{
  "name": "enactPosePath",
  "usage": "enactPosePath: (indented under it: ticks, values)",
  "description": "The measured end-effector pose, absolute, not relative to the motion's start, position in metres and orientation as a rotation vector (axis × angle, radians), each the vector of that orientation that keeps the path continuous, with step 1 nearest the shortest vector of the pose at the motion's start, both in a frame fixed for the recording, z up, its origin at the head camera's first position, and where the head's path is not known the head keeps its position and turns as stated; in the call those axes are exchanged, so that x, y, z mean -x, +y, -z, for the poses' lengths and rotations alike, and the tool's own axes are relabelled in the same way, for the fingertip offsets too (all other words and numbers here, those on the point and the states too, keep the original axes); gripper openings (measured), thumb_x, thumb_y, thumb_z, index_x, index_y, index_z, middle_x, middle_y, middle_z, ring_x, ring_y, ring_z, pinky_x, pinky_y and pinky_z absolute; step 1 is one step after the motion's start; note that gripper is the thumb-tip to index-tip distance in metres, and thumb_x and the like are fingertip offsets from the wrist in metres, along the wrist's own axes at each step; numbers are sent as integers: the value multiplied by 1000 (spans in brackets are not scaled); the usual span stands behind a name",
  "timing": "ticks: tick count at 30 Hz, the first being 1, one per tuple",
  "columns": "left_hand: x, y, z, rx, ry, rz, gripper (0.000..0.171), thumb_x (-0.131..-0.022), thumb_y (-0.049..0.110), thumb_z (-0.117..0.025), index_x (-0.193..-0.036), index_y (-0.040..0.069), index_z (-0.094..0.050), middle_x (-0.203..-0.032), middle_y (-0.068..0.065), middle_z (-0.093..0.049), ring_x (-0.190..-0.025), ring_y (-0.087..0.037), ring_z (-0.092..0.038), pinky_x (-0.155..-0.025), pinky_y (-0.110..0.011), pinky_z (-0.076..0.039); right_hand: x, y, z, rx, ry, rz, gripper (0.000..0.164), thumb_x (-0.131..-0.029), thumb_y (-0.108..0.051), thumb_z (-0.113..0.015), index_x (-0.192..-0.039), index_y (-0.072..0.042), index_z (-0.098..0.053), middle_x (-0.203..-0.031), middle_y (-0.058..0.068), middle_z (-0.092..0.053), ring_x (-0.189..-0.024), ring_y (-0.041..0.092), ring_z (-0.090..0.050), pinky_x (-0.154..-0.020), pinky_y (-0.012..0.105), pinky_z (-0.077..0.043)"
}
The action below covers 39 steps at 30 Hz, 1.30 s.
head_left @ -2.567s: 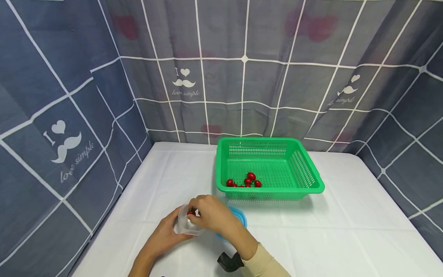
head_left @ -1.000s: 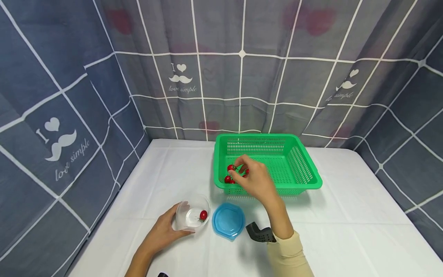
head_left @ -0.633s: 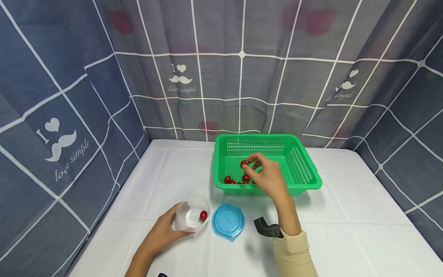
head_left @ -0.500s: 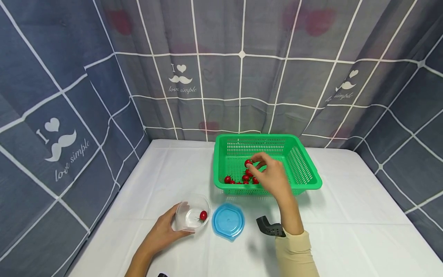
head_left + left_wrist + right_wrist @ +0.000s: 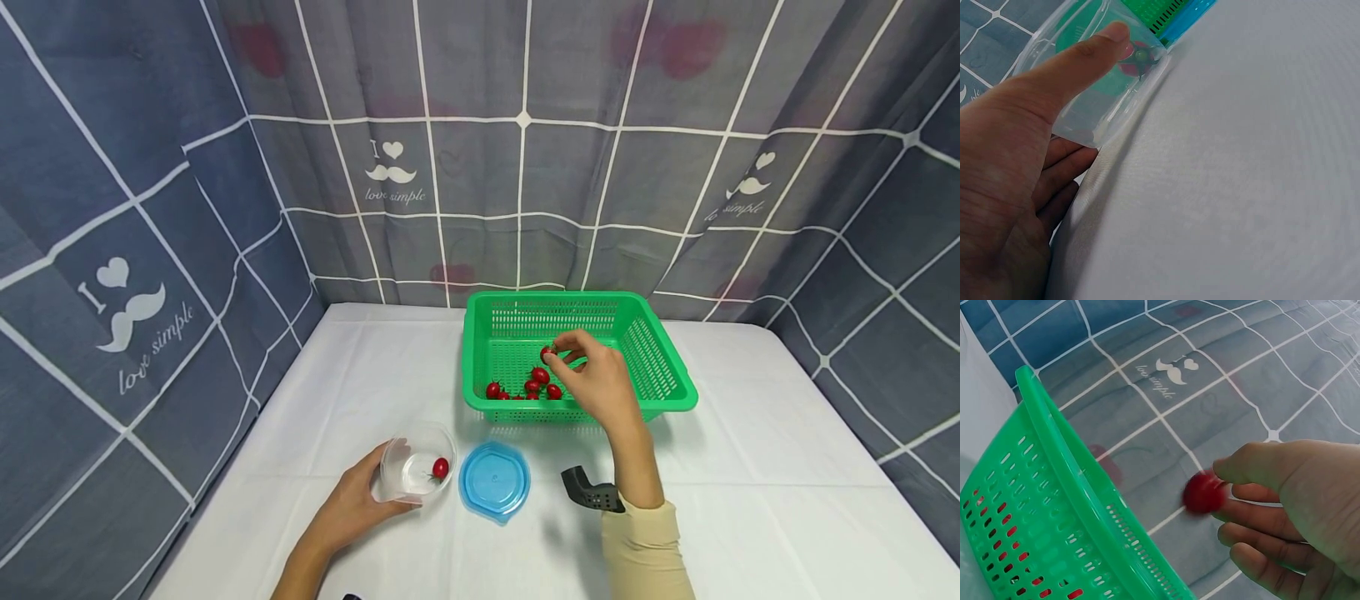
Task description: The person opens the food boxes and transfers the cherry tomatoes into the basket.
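My left hand [image 5: 351, 507] grips a clear plastic cup [image 5: 408, 454] from its left side, thumb along the near wall. One cherry tomato [image 5: 440, 468] lies inside the cup; through the wall it shows again in the left wrist view, its green stem end [image 5: 1141, 56] facing the camera. Over the green basket [image 5: 678, 392] my right hand [image 5: 600, 379] pinches another cherry tomato [image 5: 1205, 494] between thumb and fingertips. Below it, several cherry tomatoes [image 5: 540, 376] lie on the basket floor toward the front left.
A blue lid [image 5: 495, 479] lies on the white tablecloth [image 5: 750, 467] just right of the cup. A black strap-like piece [image 5: 592, 492] sits at the right wrist. Grey checked curtains [image 5: 480, 167] enclose the back and sides.
The right hand went from the cup to the basket, leaving a tomato in the cup, and now holds another, drifting slightly right. The left hand keeps its grip on the cup.
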<state>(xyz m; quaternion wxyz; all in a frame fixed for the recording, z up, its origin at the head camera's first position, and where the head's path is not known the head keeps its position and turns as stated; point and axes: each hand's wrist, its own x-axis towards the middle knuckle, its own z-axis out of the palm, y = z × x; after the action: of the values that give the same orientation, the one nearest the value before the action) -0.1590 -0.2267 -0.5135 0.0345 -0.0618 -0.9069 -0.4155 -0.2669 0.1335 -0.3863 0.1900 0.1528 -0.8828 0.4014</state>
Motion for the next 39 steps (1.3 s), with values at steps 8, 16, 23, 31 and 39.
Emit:
enactPosePath:
  ticks: [8, 16, 23, 31, 39]
  values:
    - [160, -227, 513, 179, -2792, 1283, 99, -66, 48, -96, -148, 14, -52, -143, -3, -62, -131, -22, -56, -114, -54, -44, 265, 124, 386, -492, -2499, -1112, 20, -94, -22, -78, -108, -10, -73, -102, 7, -77, -81, 23, -75, -74, 41, -62]
    - [161, -227, 513, 194, -2788, 1261, 98, -67, 50, -95, -148, 15, -53, -143, -1, -62, -132, -22, -56, -114, -54, -44, 259, 94, 388, -656, -2579, -1121, 17, -93, -20, -78, -106, -9, -73, -101, 2, -77, -88, 19, -73, -78, 39, -61]
    - [161, -227, 512, 209, -2777, 1255, 95, -67, 50, -95, -147, 18, -54, -140, 1, -63, -129, -19, -58, -112, -51, -46, 250, 65, 393, -892, -2577, -1093, 15, -93, -18, -78, -105, -11, -73, -97, -3, -76, -89, 12, -72, -80, 34, -61]
    - [161, -228, 513, 221, -2759, 1288, 97, -67, 48, -96, -148, 17, -53, -142, 0, -63, -130, -19, -57, -112, -48, -47, 239, 36, 401, -1195, -2632, -1032, 16, -97, -20, -73, -110, -11, -74, -103, 0, -76, -90, 9, -71, -80, 25, -60]
    - [158, -227, 514, 216, -2753, 1300, 93, -68, 47, -95, -147, 19, -54, -135, 5, -65, -119, -14, -60, -103, -36, -51, 229, 8, 419, -1405, -2678, -920, 15, -97, -19, -73, -107, -9, -75, -100, -2, -76, -92, 9, -71, -80, 13, -54]
